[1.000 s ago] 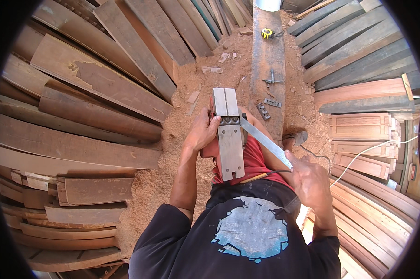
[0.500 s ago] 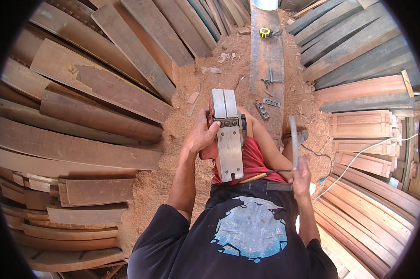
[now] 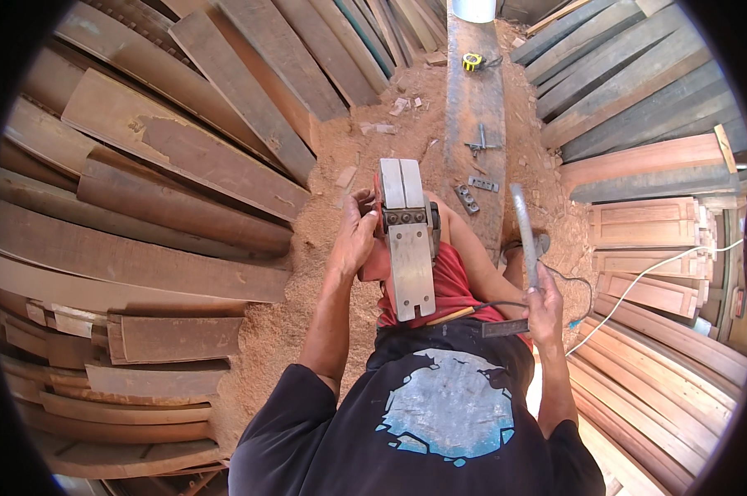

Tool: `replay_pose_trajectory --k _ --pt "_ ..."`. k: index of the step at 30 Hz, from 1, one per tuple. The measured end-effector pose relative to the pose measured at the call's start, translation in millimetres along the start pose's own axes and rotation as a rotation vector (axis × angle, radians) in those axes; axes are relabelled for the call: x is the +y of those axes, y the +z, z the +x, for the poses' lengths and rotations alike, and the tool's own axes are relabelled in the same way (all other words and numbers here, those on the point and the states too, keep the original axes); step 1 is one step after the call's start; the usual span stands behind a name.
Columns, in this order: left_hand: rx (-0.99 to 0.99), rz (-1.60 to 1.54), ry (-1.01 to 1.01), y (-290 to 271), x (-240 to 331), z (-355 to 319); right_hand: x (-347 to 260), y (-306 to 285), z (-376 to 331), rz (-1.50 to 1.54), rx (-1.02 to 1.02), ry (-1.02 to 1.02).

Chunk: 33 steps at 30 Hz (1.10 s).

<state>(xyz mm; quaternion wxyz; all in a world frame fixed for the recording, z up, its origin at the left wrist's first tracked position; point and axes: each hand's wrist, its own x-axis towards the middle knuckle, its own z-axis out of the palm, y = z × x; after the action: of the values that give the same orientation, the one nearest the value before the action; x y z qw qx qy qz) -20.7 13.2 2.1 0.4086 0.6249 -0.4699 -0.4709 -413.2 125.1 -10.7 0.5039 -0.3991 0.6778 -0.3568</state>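
An electric hand planer (image 3: 411, 269) rests upside down across my lap, its pale metal sole and cutter slot facing up. My left hand (image 3: 358, 231) grips its red side, with the thumb near the row of bolts at the cutter head. My right hand (image 3: 545, 307) is closed around a try square, off to the right of the planer. The metal blade (image 3: 523, 231) of the square points up and away, and its dark stock (image 3: 504, 329) sticks out to the left below the fingers. Part of the square is hidden by the palm.
Beyond the planer, a long board (image 3: 475, 99) carries a yellow-black tape measure (image 3: 473, 61), a T-shaped metal tool (image 3: 482, 142) and two metal blocks (image 3: 467, 199) with holes. Sawdust covers the floor. Planks stand stacked on both sides. A white cable (image 3: 630, 289) crosses at right.
My left thumb has slid off the bolts toward the planer's side. My right hand has moved slightly right with the try square, whose blade now tilts more to the left.
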Motion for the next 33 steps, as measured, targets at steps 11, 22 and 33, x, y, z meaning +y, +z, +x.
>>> replay_pose_trajectory --k 11,22,33 --pt "0.083 0.176 0.357 -3 -19 0 15 11 -40 -0.872 -0.312 -0.213" --pt "0.079 0.171 0.374 0 -14 -3 -13 -1 -51 -0.731 -0.660 -0.390" --pt "0.050 0.164 0.333 -2 -21 1 -60 -1 -44 -0.463 0.072 -0.008"
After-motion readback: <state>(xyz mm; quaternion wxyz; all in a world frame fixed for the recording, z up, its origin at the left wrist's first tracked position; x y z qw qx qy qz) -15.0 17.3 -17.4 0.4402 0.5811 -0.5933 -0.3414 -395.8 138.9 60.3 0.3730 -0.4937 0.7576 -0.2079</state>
